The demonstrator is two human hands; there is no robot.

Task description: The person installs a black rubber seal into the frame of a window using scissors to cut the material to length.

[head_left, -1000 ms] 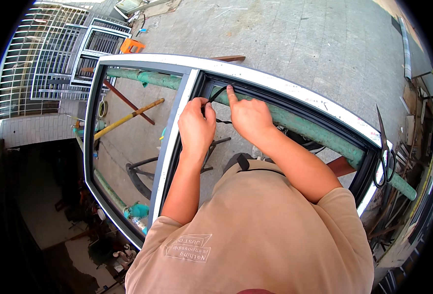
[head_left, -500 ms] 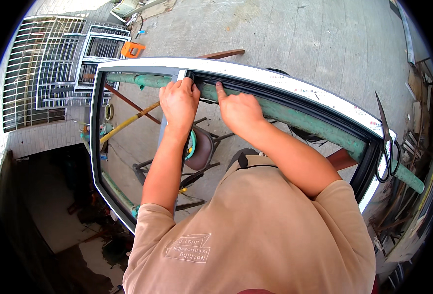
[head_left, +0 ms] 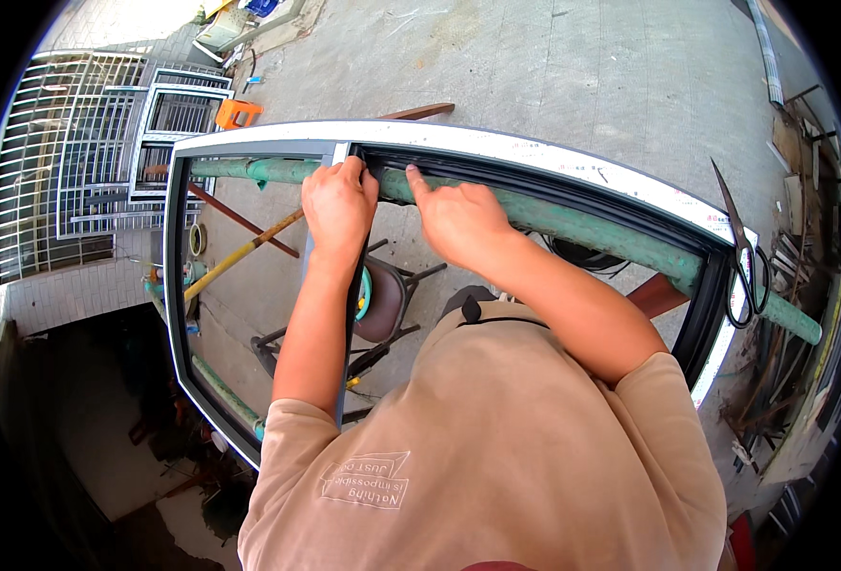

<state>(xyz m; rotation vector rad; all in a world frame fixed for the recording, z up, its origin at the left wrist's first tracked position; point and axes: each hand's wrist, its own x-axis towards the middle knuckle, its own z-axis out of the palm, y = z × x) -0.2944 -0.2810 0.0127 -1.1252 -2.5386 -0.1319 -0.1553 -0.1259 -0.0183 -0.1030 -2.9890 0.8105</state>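
A large window frame (head_left: 534, 157), white on its outer edge and dark grey inside, lies across green pipes (head_left: 592, 228). My left hand (head_left: 339, 205) is closed at the corner where the divider (head_left: 341, 152) meets the far rail, its fingertips bent down and partly hidden. A black rubber strip (head_left: 382, 155) lies along the inner groove of that rail and seems to run under these fingers. Just to the right, my right hand (head_left: 460, 217) holds nothing; its index finger is stretched onto the strip, the other fingers curled. Black-handled scissors (head_left: 746, 266) rest on the frame's right corner.
Below the frame are a brown-seated chair (head_left: 382, 305) and a yellow pole (head_left: 244, 252). An orange stool (head_left: 239, 113) and more frames (head_left: 158, 143) stand at the far left by a barred window. Scrap material (head_left: 791, 314) is piled at the right.
The view has shifted a little, so the frame and background sit further left. Both hands stay at nearly the same spots on the frame, with the right index finger still on the strip.
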